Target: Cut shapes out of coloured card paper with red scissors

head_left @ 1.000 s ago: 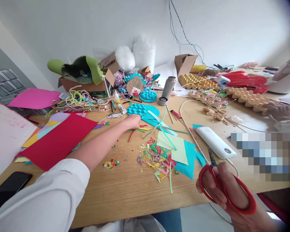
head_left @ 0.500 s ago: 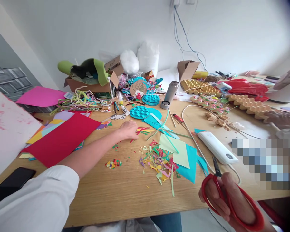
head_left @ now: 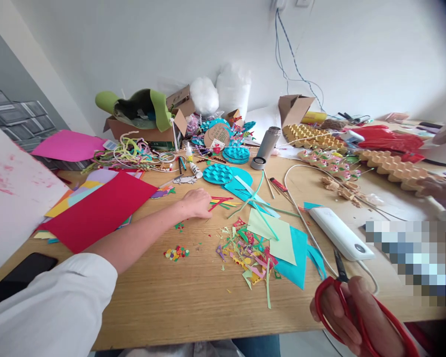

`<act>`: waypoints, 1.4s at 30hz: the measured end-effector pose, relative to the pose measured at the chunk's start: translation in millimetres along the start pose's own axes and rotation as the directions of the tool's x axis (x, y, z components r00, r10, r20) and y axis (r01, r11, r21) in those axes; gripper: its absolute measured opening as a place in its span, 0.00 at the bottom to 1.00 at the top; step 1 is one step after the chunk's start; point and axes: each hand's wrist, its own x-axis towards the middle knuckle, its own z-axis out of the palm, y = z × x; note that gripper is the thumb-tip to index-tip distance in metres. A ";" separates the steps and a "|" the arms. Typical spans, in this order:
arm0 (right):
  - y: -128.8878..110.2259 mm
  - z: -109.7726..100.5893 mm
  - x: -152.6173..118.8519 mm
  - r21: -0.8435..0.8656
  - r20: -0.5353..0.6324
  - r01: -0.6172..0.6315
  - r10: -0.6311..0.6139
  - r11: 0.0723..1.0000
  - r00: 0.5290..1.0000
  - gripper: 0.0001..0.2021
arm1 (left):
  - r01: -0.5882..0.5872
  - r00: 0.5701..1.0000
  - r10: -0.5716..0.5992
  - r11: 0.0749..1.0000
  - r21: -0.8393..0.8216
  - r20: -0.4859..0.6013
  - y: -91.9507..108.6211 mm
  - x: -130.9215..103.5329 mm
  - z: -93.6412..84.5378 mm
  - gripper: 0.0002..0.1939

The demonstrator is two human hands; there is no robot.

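Observation:
My left hand [head_left: 196, 203] reaches over the middle of the table, its fingers bent down at the left ends of some thin red, yellow and green paper strips [head_left: 225, 202]. Its fingertips are too small and hidden to show what they hold. At the lower right my right hand [head_left: 357, 312] is wrapped round the red handles of scissors [head_left: 341, 270], whose dark blades point away and look closed. Between the hands lie a heap of coloured paper scraps [head_left: 245, 253], a pale green sheet [head_left: 278, 238] and a blue sheet [head_left: 297, 263]. Small round paper dots [head_left: 176, 253] lie nearer the table edge.
A white power bank [head_left: 340, 233] with a cable lies beyond the scissors. A grey bottle [head_left: 269, 144] leans at the back. Red paper [head_left: 104, 210] and a black phone [head_left: 26, 277] are on the left. Another person's hand [head_left: 440, 191] rests by egg-carton strips [head_left: 390, 168] at right.
The whole view has shifted slightly, moving the table things a little rightward. My left hand stays by the strips, now at their left ends, and my right hand still holds the scissors.

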 end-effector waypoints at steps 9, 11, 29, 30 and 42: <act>-6.2 14.8 3.9 -0.038 0.030 -0.008 0.009 0.999 0.999 0.32 | 0.004 0.998 -0.009 0.997 0.074 0.056 2.2 1.6 5.0 0.13; -5.9 12.2 3.9 -0.046 0.011 -0.012 0.013 0.999 1.000 0.32 | 0.008 0.998 -0.014 0.997 0.081 0.065 -1.7 0.9 2.8 0.12; -4.0 9.7 0.2 -0.009 -0.015 -0.020 0.020 1.000 1.000 0.33 | -0.111 0.993 0.113 0.991 0.073 -0.019 -10.6 16.2 9.8 0.11; -3.7 8.1 0.8 -0.003 -0.013 -0.026 0.026 1.000 1.000 0.33 | -0.109 0.993 0.111 0.992 0.070 -0.024 -11.8 16.0 8.6 0.12; -0.6 7.4 9.0 0.003 0.029 -0.055 0.054 0.999 0.998 0.34 | -0.174 0.984 0.175 0.980 0.094 -0.010 -20.8 12.3 5.3 0.10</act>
